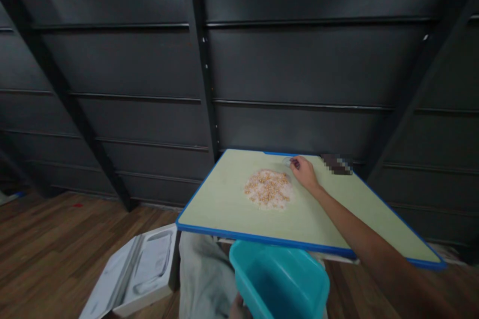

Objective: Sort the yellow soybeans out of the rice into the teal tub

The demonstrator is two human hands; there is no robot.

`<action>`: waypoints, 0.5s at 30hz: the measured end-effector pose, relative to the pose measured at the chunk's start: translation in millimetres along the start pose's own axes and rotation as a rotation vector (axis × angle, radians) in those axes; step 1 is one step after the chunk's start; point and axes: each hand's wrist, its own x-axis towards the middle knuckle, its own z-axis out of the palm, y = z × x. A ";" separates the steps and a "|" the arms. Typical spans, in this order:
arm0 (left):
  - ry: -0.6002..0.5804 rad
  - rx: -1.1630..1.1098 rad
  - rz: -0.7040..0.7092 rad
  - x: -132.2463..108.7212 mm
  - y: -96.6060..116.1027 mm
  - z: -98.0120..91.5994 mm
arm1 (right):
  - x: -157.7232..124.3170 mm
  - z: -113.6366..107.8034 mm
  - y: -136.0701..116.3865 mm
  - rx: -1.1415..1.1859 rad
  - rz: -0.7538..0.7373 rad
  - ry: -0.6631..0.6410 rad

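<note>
My right hand (304, 173) reaches across the folding table, its fingers pinched together at a small clear rounded object (287, 160) near the far edge. The exact kind of this see-through thing is hard to make out. Just left of and nearer than that hand lies a loose pile of white grains mixed with yellow kernels (268, 189). At the bottom, my left hand (239, 308) grips the left side of a teal plastic basin (280, 279), partly hidden below it. The basin sits at my lap, below the table's near edge, and no contents show in its visible part.
The pale green table (224, 209) has a blue rim. A dark item (337, 163), partly pixelated, lies at its far right. An open white box (149, 264) rests on the wooden floor (75, 239) at left. A dark panelled wall (299, 70) stands behind.
</note>
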 end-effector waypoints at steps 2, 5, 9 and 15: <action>0.019 -0.013 -0.025 7.0 -6.5 1.3 | -3.1 -2.1 -7.0 0.002 -0.019 0.001; 0.033 -0.069 -0.060 5.6 -11.6 0.2 | -4.6 -4.1 -17.4 0.046 -0.047 -0.002; -0.036 -0.105 -0.087 -4.9 -8.2 -1.2 | -0.9 -7.7 -28.8 0.123 -0.001 0.064; -0.017 -0.083 -0.132 -7.5 -8.2 4.8 | -6.2 -14.0 -79.9 0.243 -0.166 -0.092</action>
